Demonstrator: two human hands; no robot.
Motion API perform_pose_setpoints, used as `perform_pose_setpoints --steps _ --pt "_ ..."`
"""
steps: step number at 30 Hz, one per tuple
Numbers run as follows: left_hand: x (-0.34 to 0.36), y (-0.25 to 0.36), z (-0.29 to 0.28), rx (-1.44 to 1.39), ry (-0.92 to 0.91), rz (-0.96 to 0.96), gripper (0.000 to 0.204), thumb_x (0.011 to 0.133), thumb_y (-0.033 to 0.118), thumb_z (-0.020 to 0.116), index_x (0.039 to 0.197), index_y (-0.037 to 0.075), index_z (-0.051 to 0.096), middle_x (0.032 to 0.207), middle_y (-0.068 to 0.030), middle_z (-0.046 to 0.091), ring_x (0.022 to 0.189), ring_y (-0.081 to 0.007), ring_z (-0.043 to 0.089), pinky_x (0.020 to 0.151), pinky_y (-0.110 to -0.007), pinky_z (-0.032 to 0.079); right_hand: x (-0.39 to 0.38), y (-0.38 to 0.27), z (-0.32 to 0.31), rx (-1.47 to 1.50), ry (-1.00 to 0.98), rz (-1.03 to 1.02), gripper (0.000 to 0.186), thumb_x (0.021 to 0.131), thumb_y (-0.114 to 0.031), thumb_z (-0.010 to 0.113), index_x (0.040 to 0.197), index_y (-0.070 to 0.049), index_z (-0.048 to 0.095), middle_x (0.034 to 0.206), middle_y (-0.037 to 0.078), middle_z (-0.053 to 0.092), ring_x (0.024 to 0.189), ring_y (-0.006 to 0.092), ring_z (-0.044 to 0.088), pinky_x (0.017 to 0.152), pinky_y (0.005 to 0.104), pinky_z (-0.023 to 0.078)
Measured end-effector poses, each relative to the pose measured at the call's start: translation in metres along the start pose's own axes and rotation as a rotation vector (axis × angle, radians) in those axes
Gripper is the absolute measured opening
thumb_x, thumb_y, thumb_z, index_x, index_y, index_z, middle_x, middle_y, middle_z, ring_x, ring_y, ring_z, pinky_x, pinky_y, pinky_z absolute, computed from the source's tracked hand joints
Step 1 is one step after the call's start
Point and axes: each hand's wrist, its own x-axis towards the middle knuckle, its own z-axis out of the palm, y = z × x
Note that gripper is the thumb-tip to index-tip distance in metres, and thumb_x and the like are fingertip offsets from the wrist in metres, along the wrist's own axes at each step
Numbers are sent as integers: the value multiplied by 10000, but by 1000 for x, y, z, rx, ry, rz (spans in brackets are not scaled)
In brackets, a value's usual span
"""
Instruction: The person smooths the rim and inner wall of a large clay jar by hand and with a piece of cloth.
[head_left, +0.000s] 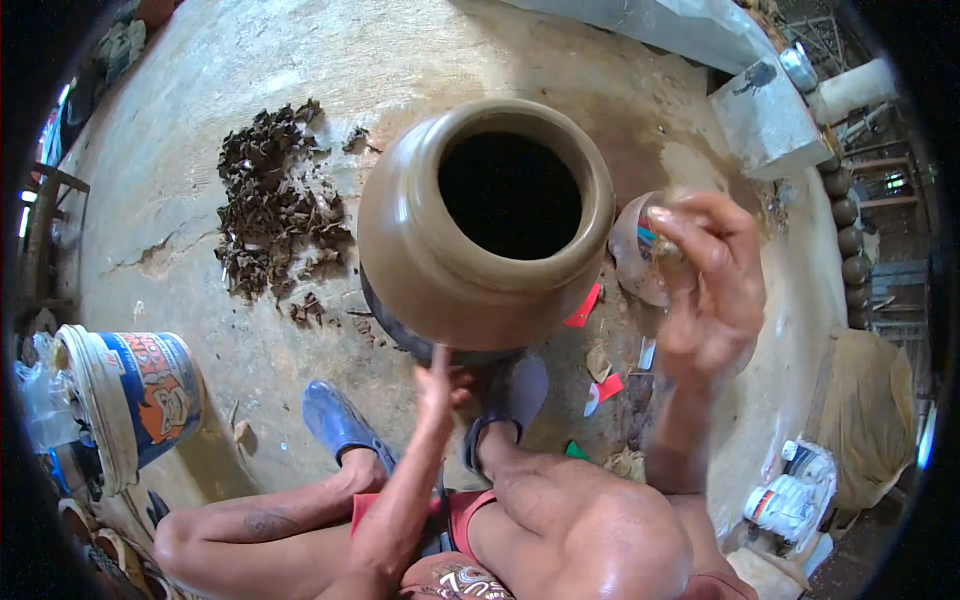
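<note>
A large brown clay pot (pixel 410 250) with a wide, thick rim and a dark inside stands in front of me, its wet surface shining. Beneath it shows the edge of a dark round base (pixel 395 330). My left hand (pixel 440 388) is low at the pot's near side, one finger stretched up to its lower wall and the others loosely apart. To the right of the pot, my right hand (pixel 715 275) is raised, blurred, with its fingers curled together around something wet and brownish that I cannot make out. Partly behind that hand is a round bowl (pixel 630 265).
Dark clay scraps (pixel 280 200) lie heaped at the left. A white and blue bucket (pixel 140 395) stands near left. Red scraps (pixel 583 306) litter the floor by the pot. A pale block (pixel 770 120) is at the far right, and white containers (pixel 795 495) lie near right.
</note>
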Motion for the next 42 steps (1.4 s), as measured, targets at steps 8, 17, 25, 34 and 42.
perform_pose_setpoints --steps 8,17,25,34,42 --pt "62 48 -38 91 166 356 772 977 675 570 1261 -43 579 956 -162 721 666 -237 679 542 -361 532 38 5 1 155 -813 140 651 777 -62 682 1419 -155 625 603 76 568 521 211 570 546 382 475" --pt "54 30 -27 127 294 320 873 983 674 553 1380 -96 442 1151 -238 649 853 -277 671 718 -371 503 23 -20 -7 114 -888 228 794 710 -152 764 1478 -110 566 564 55 537 507 209 590 544 363 486" --pt "-3 -20 11 53 -44 -124 634 1068 576 463 1176 -34 597 964 -173 701 735 -216 692 541 -348 539 18 -30 -6 121 -867 210 826 727 -183 789 1495 -43 521 564 55 557 511 214 608 547 367 505" --pt "86 37 -46 -145 186 440 467 1073 360 531 1322 -34 512 1009 -172 725 827 -254 735 676 -406 606 13 -45 1 197 -826 209 871 736 -222 812 1513 -10 481 556 42 554 504 221 608 534 370 505" --pt "18 12 3 -75 22 17 393 1071 352 521 1260 12 573 991 -157 716 718 -258 711 618 -371 580 -2 -48 0 230 -795 302 941 721 -237 816 1540 13 424 566 61 578 525 250 636 546 386 524"
